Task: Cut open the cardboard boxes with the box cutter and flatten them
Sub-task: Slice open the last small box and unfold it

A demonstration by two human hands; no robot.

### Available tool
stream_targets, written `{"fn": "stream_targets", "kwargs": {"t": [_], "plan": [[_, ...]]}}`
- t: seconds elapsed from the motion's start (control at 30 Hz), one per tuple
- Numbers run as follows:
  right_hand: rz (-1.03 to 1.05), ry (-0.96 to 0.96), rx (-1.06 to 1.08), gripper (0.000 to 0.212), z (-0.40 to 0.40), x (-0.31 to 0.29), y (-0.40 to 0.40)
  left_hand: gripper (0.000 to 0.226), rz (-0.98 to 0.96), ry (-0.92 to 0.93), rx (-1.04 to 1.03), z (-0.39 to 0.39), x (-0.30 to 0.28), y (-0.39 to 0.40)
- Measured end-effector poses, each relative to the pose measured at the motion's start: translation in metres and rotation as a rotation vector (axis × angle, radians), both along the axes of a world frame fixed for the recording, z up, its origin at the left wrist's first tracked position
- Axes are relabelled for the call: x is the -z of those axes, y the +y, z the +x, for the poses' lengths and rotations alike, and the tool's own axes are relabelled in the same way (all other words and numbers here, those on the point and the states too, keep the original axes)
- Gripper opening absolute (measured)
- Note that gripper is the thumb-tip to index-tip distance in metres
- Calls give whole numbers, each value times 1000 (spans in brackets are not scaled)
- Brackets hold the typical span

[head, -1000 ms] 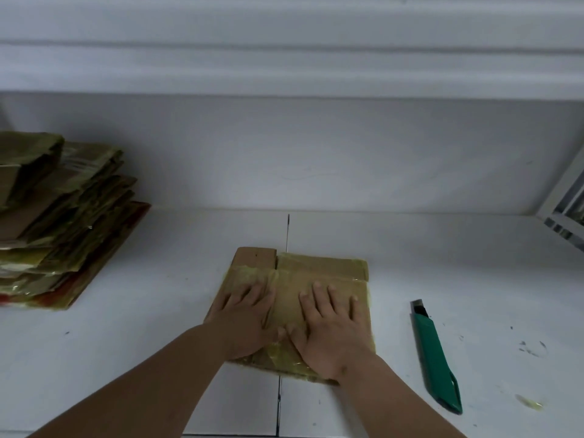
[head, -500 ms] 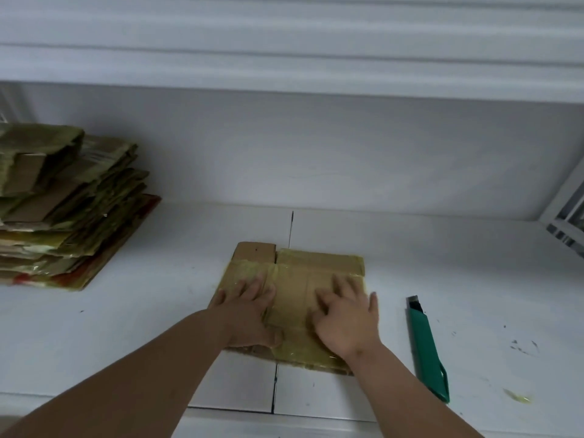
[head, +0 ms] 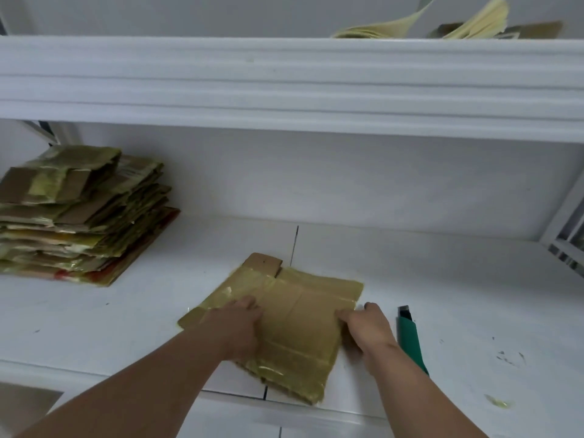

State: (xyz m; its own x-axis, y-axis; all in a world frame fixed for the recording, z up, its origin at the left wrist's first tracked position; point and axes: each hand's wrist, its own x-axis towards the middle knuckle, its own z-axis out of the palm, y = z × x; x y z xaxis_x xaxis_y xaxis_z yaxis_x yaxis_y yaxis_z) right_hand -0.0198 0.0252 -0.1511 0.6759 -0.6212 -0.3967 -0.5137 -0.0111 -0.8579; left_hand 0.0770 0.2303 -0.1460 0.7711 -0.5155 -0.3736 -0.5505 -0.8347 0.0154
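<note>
A flattened cardboard box [head: 300, 327], brown and covered in yellowish tape, lies on the white shelf surface [head: 142, 314] in front of me, turned at an angle, its near corner reaching the front edge. My left hand [head: 235, 327] rests flat on the box's left part. My right hand [head: 368, 327] grips the box's right edge, fingers on top and thumb beside it. A green box cutter [head: 412, 343] lies on the surface just right of my right hand, untouched, its blade end pointing away from me.
A tall stack of flattened taped boxes [head: 79, 216] sits at the back left. A thick white upper shelf [head: 284, 83] overhangs the work area, with papers and cardboard [head: 474, 26] on it. A window frame [head: 565, 235] stands at the far right.
Both hands were pressing flat on the box's middle. Now they have spread apart, the right hand has taken hold of the right edge, and the box has turned clockwise toward the front edge.
</note>
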Motion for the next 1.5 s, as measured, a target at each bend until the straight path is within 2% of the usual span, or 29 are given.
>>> {"fn": "stream_targets", "kwargs": {"t": [0.1, 0.13, 0.23, 0.37, 0.47, 0.53, 0.6, 0.67, 0.77, 0.87, 1.0, 1.1, 1.23, 1.3, 1.37, 1.43, 1.5], "plan": [[201, -117, -27, 11, -9, -2, 13, 63, -24, 27, -44, -2, -2, 9], [261, -156, -45, 7, -10, -3, 17, 63, -41, 27, -58, -2, -3, 14], [385, -261, -106, 20, -10, -7, 31, 63, -102, -10, -94, -5, -12, 30], [373, -401, -57, 33, -6, -9, 53, 52, -137, -168, -136, 0, -17, 64], [412, -523, 7, 40, -2, -14, 74, 48, -371, -221, -312, 6, -13, 95], [465, -592, 46, 42, 0, -18, 94, 61, -523, -219, -441, 4, -17, 113], [538, -656, 67, 43, 5, -20, 119, 77, -683, -126, -549, 3, -26, 131], [614, -711, 49, 42, 13, -24, 148, 86, -913, 101, -597, 3, -37, 152], [685, -757, 13, 39, 27, -30, 194, 83, -1256, 427, -606, 4, -54, 188], [765, -777, -28, 35, 37, -37, 231, 74, -1384, 352, -579, 12, -68, 226], [809, -720, -14, 15, 53, -50, 264, 84, -1337, 126, -569, 31, -84, 278], [740, -725, -28, 21, 75, -59, 288, 87, -1301, -55, -560, 45, -98, 303], [556, -780, -87, 51, 107, -72, 313, 57, -1232, -348, -566, 69, -115, 325], [463, -796, -135, 65, 124, -78, 322, 36, -1114, -458, -537, 87, -120, 335], [410, -817, -185, 70, 145, -82, 330, 19, -1019, -545, -495, 106, -124, 343], [372, -837, -225, 71, 169, -87, 337, 12, -961, -613, -468, 123, -129, 349], [343, -859, -239, 71, 191, -94, 344, 21, -894, -663, -458, 138, -137, 354]]}}
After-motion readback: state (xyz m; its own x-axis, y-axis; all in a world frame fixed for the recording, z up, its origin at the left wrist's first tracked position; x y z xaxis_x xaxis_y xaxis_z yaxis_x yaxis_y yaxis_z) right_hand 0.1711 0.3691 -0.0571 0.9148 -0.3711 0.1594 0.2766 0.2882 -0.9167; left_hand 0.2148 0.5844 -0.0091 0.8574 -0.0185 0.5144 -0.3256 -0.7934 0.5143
